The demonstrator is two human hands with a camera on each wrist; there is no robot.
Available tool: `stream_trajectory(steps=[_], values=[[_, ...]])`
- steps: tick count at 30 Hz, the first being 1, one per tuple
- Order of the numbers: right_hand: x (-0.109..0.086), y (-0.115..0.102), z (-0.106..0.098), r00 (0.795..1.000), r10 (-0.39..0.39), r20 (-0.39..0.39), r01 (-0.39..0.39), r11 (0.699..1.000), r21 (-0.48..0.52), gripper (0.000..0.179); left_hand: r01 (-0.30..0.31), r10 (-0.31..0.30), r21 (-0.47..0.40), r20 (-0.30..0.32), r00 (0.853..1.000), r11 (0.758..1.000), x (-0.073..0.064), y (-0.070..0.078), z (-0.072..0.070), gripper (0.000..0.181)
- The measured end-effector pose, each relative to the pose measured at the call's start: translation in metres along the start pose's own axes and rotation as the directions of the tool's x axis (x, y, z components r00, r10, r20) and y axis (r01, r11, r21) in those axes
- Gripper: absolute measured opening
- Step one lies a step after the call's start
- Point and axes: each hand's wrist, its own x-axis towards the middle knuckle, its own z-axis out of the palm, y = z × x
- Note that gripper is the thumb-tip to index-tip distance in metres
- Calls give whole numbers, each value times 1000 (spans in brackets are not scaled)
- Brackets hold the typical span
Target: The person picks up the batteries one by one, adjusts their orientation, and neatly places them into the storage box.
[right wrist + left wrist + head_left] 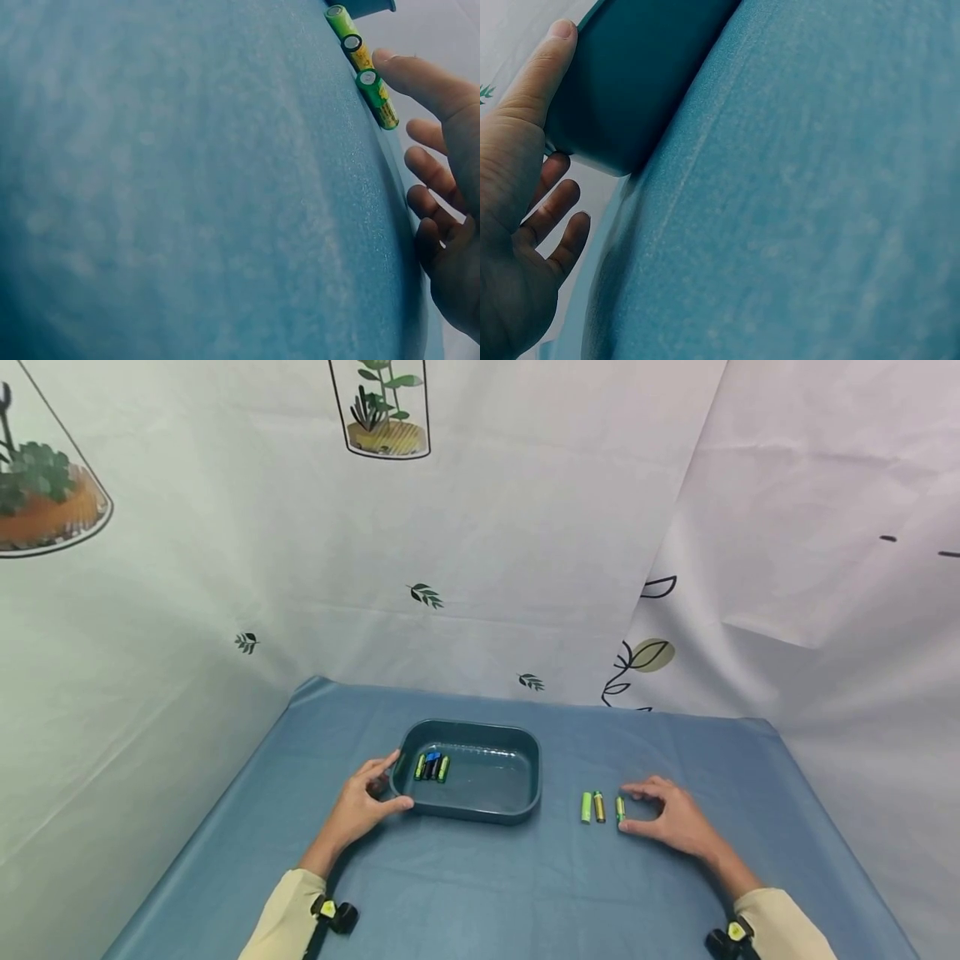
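The left hand (362,797) grips the left end of a dark teal dish (480,814), its thumb at the front corner and its index finger at the side rim. In the left wrist view the thumb (536,82) lies along the dish wall. Several batteries (432,767) sit side by side in the dish's left part. My right hand (671,817) reaches around a green battery (620,809) on the table, thumb and index finger spread near its ends. To its left lie a gold-and-black battery (599,807) and a light green battery (586,807).
A blue cloth (525,893) covers the table under the dish and the loose batteries. Pale printed fabric (525,568) hangs behind and at both sides. Each wrist wears a small black camera on a strap, the left camera (344,918) close above the cloth.
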Motion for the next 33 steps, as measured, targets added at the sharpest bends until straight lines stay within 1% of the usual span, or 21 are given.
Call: stream_trajectory(steps=[8,14,24,29,33], values=[[0,-2,0,999,7,36,-7,1000,-14,59,1,-1,5,-3,1000,1000,0,0,-1,86],[0,-2,0,999,14,38,-14,1000,-6,57,0,0,1,-2,1000,1000,0,1,-1,87],[0,-3,-1,999,2,52,-1,1000,-26,53,4,-4,-2,-6,1000,1000,0,1,-1,87],[0,-2,0,999,2,43,-1,1000,-21,50,9,-9,-8,-3,1000,1000,0,1,-1,88],[-1,0,2,1000,-17,16,17,1000,-11,48,14,-14,-9,0,1000,1000,1,1,-1,88]])
